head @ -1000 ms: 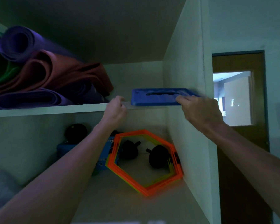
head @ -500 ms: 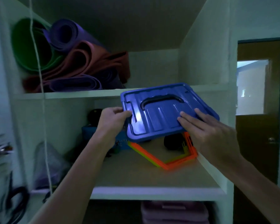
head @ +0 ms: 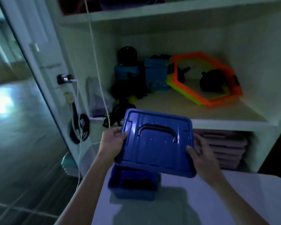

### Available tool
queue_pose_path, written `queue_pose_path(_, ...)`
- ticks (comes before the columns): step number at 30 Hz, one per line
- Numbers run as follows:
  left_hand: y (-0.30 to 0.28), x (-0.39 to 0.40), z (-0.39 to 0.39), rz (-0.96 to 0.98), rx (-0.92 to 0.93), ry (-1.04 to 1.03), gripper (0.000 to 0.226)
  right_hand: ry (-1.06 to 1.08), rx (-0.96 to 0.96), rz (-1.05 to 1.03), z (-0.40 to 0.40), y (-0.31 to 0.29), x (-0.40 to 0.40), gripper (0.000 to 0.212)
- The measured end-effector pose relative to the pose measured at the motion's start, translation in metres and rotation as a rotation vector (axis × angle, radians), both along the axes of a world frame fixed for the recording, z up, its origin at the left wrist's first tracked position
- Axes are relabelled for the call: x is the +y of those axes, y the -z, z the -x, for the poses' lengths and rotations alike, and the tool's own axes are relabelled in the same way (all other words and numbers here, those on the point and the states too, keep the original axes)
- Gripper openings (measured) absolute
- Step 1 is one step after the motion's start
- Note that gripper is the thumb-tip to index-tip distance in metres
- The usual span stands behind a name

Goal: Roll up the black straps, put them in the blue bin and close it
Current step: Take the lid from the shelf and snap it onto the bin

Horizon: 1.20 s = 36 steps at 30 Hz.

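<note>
A blue lid (head: pixel 157 143) with a moulded handle hangs tilted in the air, held by both hands. My left hand (head: pixel 113 140) grips its left edge and my right hand (head: pixel 199 153) grips its right edge. Below it the blue bin (head: pixel 131 190) stands open on a white table (head: pixel 201 200). Dark rolled black straps (head: pixel 136 182) lie inside the bin, partly hidden by the lid.
A white shelf unit stands behind the table. Its middle shelf (head: pixel 217 116) holds orange and yellow hexagon rings (head: pixel 206 95), blue boxes (head: pixel 154 75) and dark weights. Pink mats (head: pixel 225 146) are stacked below. A glass door (head: pixel 23 95) with hanging cables (head: pixel 79 127) is at the left.
Both hands took the blue lid off the upper shelf and brought it down and toward me. It now hangs above the open bin on the table. My view has tipped downward.
</note>
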<state>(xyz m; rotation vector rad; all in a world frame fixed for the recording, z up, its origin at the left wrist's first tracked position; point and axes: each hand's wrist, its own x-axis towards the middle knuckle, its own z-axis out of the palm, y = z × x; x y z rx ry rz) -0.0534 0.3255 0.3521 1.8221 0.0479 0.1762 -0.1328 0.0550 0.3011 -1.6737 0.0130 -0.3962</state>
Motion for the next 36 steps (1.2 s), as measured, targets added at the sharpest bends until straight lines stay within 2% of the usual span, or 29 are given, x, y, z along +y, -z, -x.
queue_pose_path(2, 0.04, 0.025, 0.001, -0.044, 0.091, -0.023, 0.016, 0.123, 0.109, 0.055, -0.01, 0.032, 0.027, 0.031)
queue_pose_path(4, 0.08, 0.047, -0.003, -0.083, 0.177, -0.065, 0.009, 0.158, 0.216, 0.147, -0.021, 0.064, 0.046, 0.031)
queue_pose_path(9, 0.158, 0.078, -0.024, -0.319, 0.268, -0.131, 0.009, 0.075, 0.426, 0.314, -0.049, 0.122, 0.072, 0.03)
queue_pose_path(15, 0.204, 0.079, -0.058, -0.51, 0.309, -0.181, 0.016, -0.015, 0.592, 0.45, -0.102, 0.167, 0.076, 0.029)
queue_pose_path(19, 0.221, 0.074, -0.079, -0.602, 0.299, -0.162, 0.02, -0.042, 0.622, 0.504, -0.125, 0.19, 0.076, 0.023)
queue_pose_path(23, 0.235, 0.073, -0.096, -0.605, 0.31, -0.146, 0.02, -0.015, 0.564, 0.592, -0.134, 0.205, 0.075, 0.023)
queue_pose_path(29, 0.253, 0.074, -0.107, -0.7, 0.315, -0.134, 0.02, 0.014, 0.586, 0.666, -0.151, 0.214, 0.074, 0.01)
queue_pose_path(31, 0.255, 0.075, -0.11, -0.716, 0.338, -0.145, 0.023, 0.029, 0.579, 0.665, -0.153, 0.219, 0.074, 0.013)
queue_pose_path(33, 0.255, 0.075, -0.114, -0.682, 0.415, -0.147, 0.036, 0.086, 0.589, 0.619, -0.153, 0.223, 0.077, 0.029)
queue_pose_path(35, 0.257, 0.077, -0.121, -0.637, 0.524, -0.148, 0.054, 0.169, 0.713, 0.462, -0.154, 0.226, 0.077, 0.054)
queue_pose_path(36, 0.257, 0.078, -0.125, -0.603, 0.571, -0.137, 0.058, 0.185, 0.802, 0.392, -0.154, 0.227, 0.076, 0.056)
